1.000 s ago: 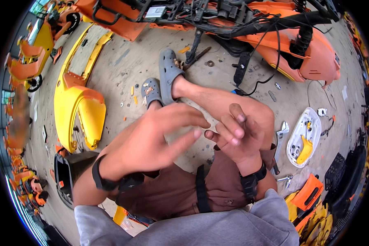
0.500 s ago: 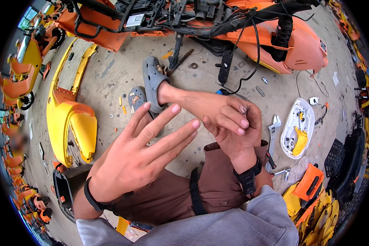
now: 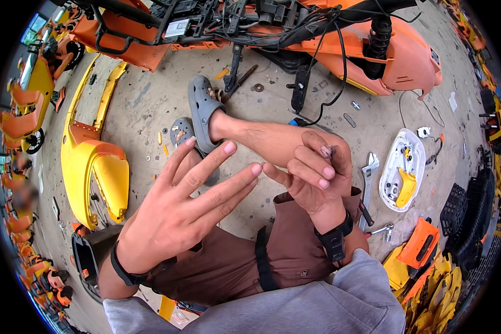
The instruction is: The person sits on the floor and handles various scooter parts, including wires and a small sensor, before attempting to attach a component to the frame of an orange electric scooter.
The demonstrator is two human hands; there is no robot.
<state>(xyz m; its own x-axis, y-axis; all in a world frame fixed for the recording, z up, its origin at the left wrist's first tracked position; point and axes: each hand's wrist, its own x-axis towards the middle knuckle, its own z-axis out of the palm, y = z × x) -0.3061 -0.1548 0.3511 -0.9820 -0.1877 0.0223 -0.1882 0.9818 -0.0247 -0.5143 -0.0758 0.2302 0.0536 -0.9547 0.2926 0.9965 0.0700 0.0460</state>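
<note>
My left hand (image 3: 175, 214) is raised over my lap, back up and fingers spread, with nothing in it. My right hand (image 3: 317, 181) has its palm turned toward me and fingers curled. Its index finger and thumb come together around a small dark spot (image 3: 327, 151); whether that is a tiny object or grime is unclear. One finger of the right hand stretches left, close to the left hand's fingertips. Behind both hands are my bare leg (image 3: 261, 136) and the grey clogs (image 3: 205, 114).
A stripped orange vehicle frame (image 3: 228, 28) lies across the far side. Yellow body panel (image 3: 94, 158) sits left. At right are an adjustable wrench (image 3: 368, 173), a white tray of small parts (image 3: 385, 192), a ratchet (image 3: 385, 228) and an orange panel piece (image 3: 419, 245). Small hardware litters the floor.
The whole view has shifted slightly, so the floor things sit a little higher and further left. The hands keep nearly the same pose, fingertips marginally closer together.
</note>
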